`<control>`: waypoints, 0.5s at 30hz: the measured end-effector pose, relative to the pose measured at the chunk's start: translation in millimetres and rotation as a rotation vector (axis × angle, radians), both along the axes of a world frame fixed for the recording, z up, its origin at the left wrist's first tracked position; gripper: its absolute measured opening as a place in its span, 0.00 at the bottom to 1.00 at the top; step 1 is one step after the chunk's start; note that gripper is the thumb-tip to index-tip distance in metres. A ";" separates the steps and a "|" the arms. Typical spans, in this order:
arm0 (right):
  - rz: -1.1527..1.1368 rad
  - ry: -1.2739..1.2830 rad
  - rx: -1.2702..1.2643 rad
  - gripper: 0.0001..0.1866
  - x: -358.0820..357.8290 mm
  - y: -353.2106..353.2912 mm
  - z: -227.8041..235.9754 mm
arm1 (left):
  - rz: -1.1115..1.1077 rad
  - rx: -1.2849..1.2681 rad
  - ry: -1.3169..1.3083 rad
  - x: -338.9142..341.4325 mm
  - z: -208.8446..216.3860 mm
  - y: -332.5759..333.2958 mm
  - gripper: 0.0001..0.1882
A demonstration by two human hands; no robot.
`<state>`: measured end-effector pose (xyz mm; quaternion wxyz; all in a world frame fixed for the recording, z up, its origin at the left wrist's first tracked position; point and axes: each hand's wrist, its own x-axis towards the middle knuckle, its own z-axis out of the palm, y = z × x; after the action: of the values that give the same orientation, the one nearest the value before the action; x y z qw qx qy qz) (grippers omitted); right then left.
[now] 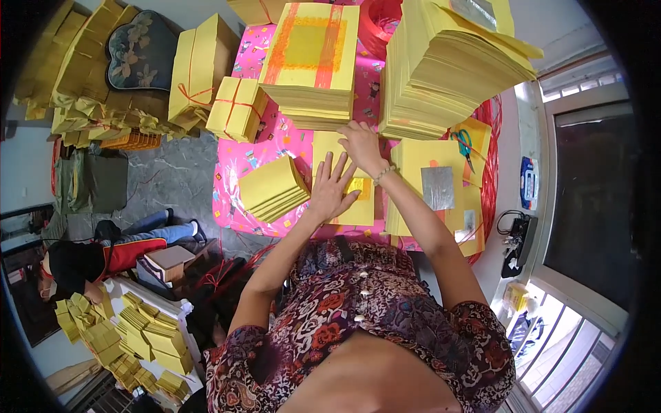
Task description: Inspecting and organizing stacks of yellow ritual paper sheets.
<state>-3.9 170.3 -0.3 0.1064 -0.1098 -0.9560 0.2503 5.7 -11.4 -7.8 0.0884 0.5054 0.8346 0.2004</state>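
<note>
My left hand (332,191) lies flat with fingers spread on a yellow paper sheet (354,215), which bears a shiny gold foil patch (358,188). Just beyond it, my right hand (362,146) rests with its fingers stretched across the sheet's far part, close to the base of a yellow paper stack (310,103). Neither hand appears to grip anything. To the left of my left hand is a small pile of folded yellow papers (272,189). Beside my right forearm stands another yellow stack, its top sheet (410,155) carrying a silver foil patch (438,188).
Teal-handled scissors (464,143) lie at the right. A tall paper stack (423,89) rises behind, near a red plastic roll (377,27). Tied yellow bundles (236,110) stand on the pink tablecloth (227,175). At lower left another person (76,265) works beside piled yellow papers (148,330).
</note>
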 end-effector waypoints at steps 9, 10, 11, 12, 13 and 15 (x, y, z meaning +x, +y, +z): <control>-0.015 -0.037 -0.023 0.13 -1.9 -1.0 -4.8 | -0.005 -0.011 0.006 -0.7 -2.2 0.9 0.43; -0.009 -0.036 -0.021 0.13 -1.9 -1.2 -4.8 | -0.006 -0.012 0.005 -0.3 -2.5 0.9 0.43; -0.010 -0.037 -0.022 0.13 -1.4 -0.9 -4.7 | -0.005 -0.007 0.001 0.0 -2.8 1.0 0.43; -0.013 -0.033 -0.023 0.13 -1.0 -0.6 -4.3 | -0.005 -0.003 -0.002 -0.3 -2.6 1.2 0.43; -0.016 -0.030 -0.024 0.13 -0.6 -0.1 -4.0 | -0.006 -0.004 -0.003 -0.7 -2.4 1.9 0.43; -0.016 -0.040 -0.032 0.14 0.1 1.1 -1.3 | -0.012 0.007 0.005 -0.7 -2.1 3.2 0.44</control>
<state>-3.8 171.4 -1.6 0.0872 -0.1241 -0.9529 0.2626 5.0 -8.2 -9.9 0.0857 0.5113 0.8310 0.2016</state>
